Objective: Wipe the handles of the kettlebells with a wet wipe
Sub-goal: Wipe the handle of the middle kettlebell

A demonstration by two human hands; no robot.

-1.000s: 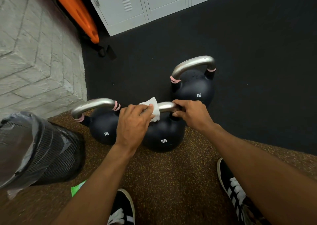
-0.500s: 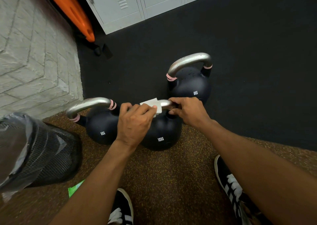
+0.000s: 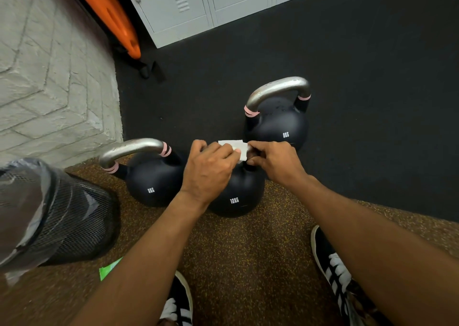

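While the wipe (image 3: 232,146) is clamped round the kettlebell's (image 3: 236,194) crosswise handle by the left hand (image 3: 208,169), the right hand (image 3: 273,161) is closed on its right end.

Speckled floor (image 3: 248,251), three kettlebells (image 3: 236,196), mesh bin (image 3: 74,221), green scrap (image 3: 109,269)
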